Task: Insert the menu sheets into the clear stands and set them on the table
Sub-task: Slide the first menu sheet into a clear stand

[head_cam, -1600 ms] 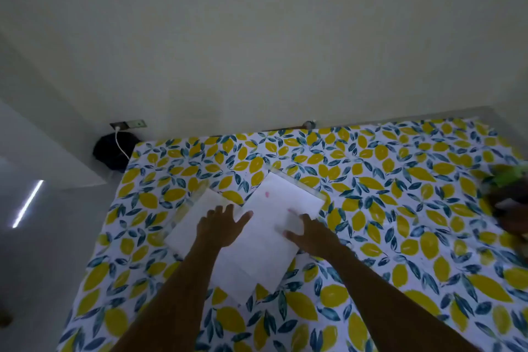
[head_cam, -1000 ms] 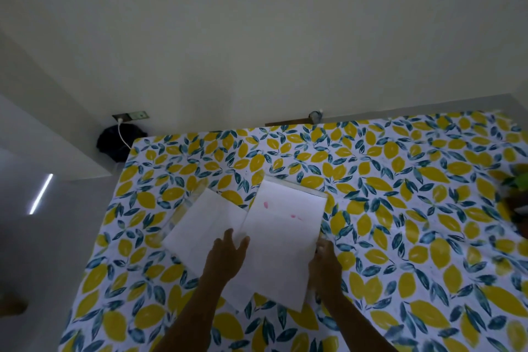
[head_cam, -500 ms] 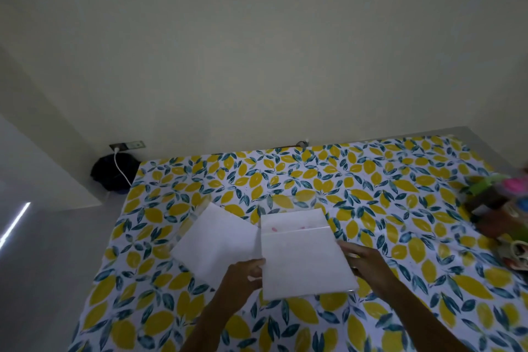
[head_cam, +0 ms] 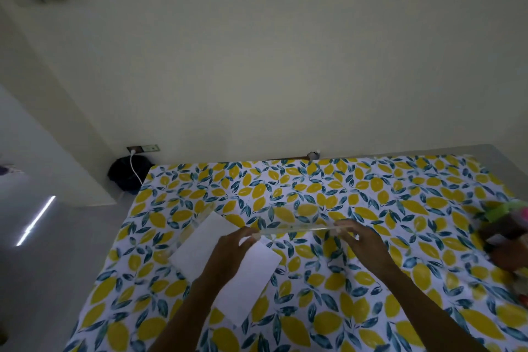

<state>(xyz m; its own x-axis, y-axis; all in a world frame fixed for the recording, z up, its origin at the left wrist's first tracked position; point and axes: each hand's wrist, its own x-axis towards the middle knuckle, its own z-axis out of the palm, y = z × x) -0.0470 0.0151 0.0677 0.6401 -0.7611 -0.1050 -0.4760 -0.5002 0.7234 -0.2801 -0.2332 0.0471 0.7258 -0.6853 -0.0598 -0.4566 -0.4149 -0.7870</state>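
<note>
Floor [head_cam: 51, 280] grey at far left, with a bright streak of light across it. Dark bag [head_cam: 128, 176] against the wall [head_cam: 257, 66], below a socket [head_cam: 143, 148] with a white cable [head_cam: 135, 170] plugged in. Table [head_cam: 428, 280] covered in a lemon-and-leaf print, filling the lower frame. Second clear stand [head_cam: 188, 230] lying flat near the table's left side, hard to make out, partly under white paper. Menu sheets [head_cam: 243, 283] lying flat on the cloth, overlapping, long axis running from upper left to lower right, partly hidden under the left forearm.

Left hand [head_cam: 231, 251] raised over the sheets, fingers [head_cam: 245, 233] curled in and pinched on the left end of a clear stand [head_cam: 294, 223]. Stand held up off the table between both hands, seen nearly edge-on, long axis running left to right and almost level, near edge showing as a bright thin line, clear panel beyond it letting the lemon print through. Cannot tell whether any sheet sits inside. Right hand [head_cam: 361, 244] at the stand's right end, fingers [head_cam: 347, 226] bent and closed on that end, thumb side toward the camera, forearm running down to the lower right.

Blurred clutter [head_cam: 508, 240] at the table's far right edge, green and pink on top, darker below, well apart from the hands; too smeared to name.
</note>
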